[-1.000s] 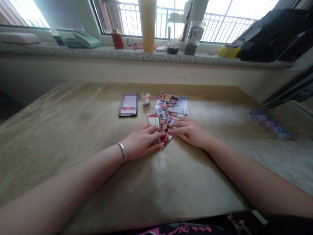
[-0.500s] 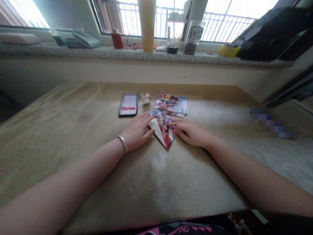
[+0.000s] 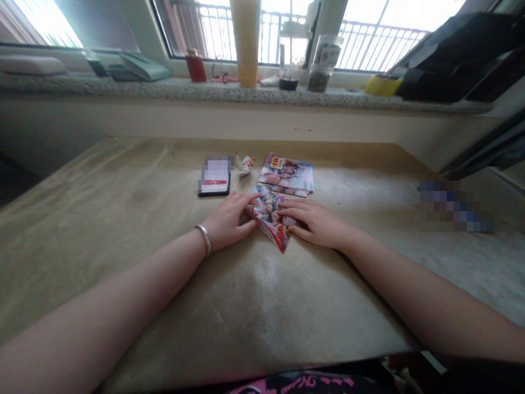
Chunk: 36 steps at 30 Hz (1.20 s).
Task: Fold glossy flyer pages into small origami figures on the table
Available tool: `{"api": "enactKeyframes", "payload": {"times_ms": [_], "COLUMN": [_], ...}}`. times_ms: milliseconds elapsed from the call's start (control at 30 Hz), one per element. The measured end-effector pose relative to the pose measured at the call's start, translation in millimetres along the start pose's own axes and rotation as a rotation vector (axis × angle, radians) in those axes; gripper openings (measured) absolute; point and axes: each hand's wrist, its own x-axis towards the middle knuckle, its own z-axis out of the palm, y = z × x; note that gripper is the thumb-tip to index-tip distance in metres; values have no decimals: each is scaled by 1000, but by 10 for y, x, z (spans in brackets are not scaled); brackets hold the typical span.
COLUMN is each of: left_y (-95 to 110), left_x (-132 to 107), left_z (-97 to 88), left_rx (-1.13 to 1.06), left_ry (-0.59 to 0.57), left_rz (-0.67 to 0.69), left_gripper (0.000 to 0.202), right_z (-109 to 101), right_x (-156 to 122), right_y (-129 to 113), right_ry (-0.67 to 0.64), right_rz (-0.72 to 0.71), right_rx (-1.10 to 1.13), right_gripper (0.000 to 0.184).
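Observation:
A glossy printed sheet of paper [image 3: 268, 210], folded to a downward point, lies on the table between my hands. My left hand [image 3: 232, 219] grips its left edge, with the thumb near the lower side and the fingers higher up; a bracelet circles that wrist. Along this edge the paper's flap is partly lifted, and its white side is mostly turned out of sight. Flat across the right part of the sheet rest the outstretched fingers of my right hand [image 3: 315, 221]. A stack of similar printed sheets [image 3: 287, 174] lies just behind.
A phone or small tablet [image 3: 215, 178] and a small folded paper piece [image 3: 245, 164] are on the table [image 3: 229, 306] beyond my left hand. A blurred flat item [image 3: 455, 207] lies far right. The windowsill [image 3: 164, 90] holds several containers and a yellow tape roll [image 3: 383, 85].
The white flap that lay on the sheet's left side has been raised and turned outward, showing more of the print. My right hand's fingers have slid left, further onto the paper.

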Motion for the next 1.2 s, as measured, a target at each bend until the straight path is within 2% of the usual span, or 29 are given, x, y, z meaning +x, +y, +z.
{"api": "enactKeyframes", "payload": {"times_ms": [133, 267, 500, 833, 1067, 1200], "left_y": [-17, -86, -207, -309, -212, -179], "left_x": [-26, -50, -38, -67, -82, -81], "left_z": [-69, -133, -239, -372, -327, -353], "left_rx": [12, 149, 288, 350, 514, 571], "left_ry": [-7, -13, -119, -154, -91, -137], "left_rz": [118, 287, 388, 415, 349, 282], "left_gripper": [40, 25, 29, 31, 32, 34], "right_z": [-15, -20, -52, -97, -27, -13], "right_x": [-7, -18, -39, -84, -55, -41], "right_y": [-18, -28, -3, 21, 51, 54], "right_ry": [-17, -6, -30, -13, 67, 114], "right_rz": [16, 31, 12, -59, 2, 45], "right_rx": [-46, -51, -76, -94, -183, -167], "right_gripper": [40, 40, 41, 39, 29, 26]}}
